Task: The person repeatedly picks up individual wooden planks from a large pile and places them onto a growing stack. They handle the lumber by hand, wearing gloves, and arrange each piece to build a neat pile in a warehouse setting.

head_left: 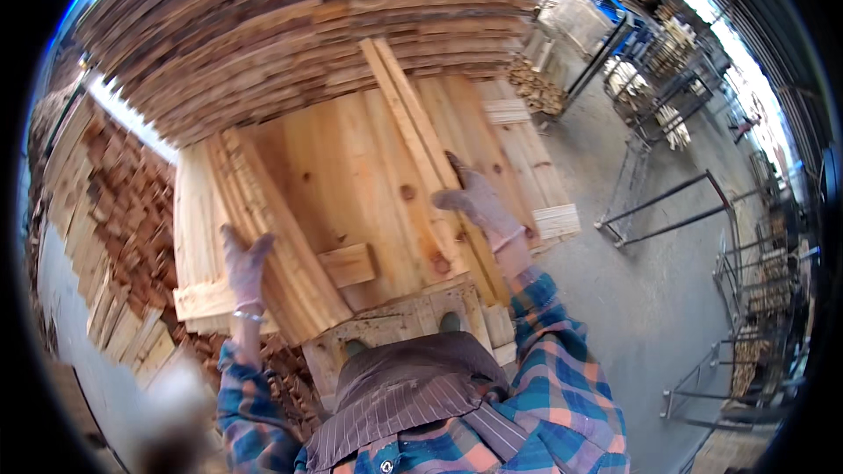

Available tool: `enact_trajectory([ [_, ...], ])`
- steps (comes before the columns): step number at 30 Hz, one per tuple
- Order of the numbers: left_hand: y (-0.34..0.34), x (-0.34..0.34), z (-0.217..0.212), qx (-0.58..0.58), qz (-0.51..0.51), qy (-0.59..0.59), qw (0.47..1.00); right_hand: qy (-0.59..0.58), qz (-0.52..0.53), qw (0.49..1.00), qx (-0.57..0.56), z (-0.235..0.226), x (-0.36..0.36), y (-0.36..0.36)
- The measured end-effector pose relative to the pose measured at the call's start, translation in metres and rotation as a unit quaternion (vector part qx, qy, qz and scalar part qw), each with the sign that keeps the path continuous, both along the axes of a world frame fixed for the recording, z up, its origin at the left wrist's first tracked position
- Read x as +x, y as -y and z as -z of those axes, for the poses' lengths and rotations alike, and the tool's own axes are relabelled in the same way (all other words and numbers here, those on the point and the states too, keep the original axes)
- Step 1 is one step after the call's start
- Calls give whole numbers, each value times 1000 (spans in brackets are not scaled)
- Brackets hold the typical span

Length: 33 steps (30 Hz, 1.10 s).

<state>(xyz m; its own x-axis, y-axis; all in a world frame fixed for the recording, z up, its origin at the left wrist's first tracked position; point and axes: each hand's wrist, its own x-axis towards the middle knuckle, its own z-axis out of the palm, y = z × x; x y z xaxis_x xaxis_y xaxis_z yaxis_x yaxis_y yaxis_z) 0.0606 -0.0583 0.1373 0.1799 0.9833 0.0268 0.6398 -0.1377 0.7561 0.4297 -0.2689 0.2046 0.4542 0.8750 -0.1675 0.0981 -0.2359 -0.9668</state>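
Note:
My left hand [244, 268], in a pale glove, has its thumb and fingers apart against the left side of a bundle of long wooden boards [281, 241]. These boards lie slanted, side by side, on a wide wooden plank surface [329, 154]. My right hand [481, 206], also gloved, is spread over a pair of narrow wooden strips [413, 123], its thumb reaching across them. The strips run slanted from the far side toward me. Between the hands, a short wood block [347, 265] sticks out from beside the left bundle. The undersides of both hands are hidden.
A tall stack of boards [307, 26] rises along the far side. Many cut wood pieces [132, 202] are piled at the left. Metal rack frames [667, 211] stand on the grey floor [606, 316] to the right. A low wooden platform [399, 320] lies at my feet.

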Motion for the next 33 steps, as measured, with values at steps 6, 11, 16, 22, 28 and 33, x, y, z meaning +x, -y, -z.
enact_trajectory([
  [6, -25, -9, 36, -13, 18, 58, 998, 328, 133, 875, -330, 20, 153, 85],
  [11, -12, 4, 17, -63, 12, 92, 994, 320, 163, 888, -289, 74, 193, 83],
  [16, -2, 10, 7, -25, 9, 52, 998, 291, 159, 911, -245, 84, 241, 112],
  [22, 5, 20, -6, -60, -5, 48, 997, 452, 150, 840, -259, 108, 252, 105],
  [28, -20, 12, 18, -5, 6, 3, 1000, 259, 262, 903, -220, 112, 267, 94],
  [33, -27, 22, 23, -78, 64, 96, 990, 355, 245, 881, -193, 108, 252, 120],
])
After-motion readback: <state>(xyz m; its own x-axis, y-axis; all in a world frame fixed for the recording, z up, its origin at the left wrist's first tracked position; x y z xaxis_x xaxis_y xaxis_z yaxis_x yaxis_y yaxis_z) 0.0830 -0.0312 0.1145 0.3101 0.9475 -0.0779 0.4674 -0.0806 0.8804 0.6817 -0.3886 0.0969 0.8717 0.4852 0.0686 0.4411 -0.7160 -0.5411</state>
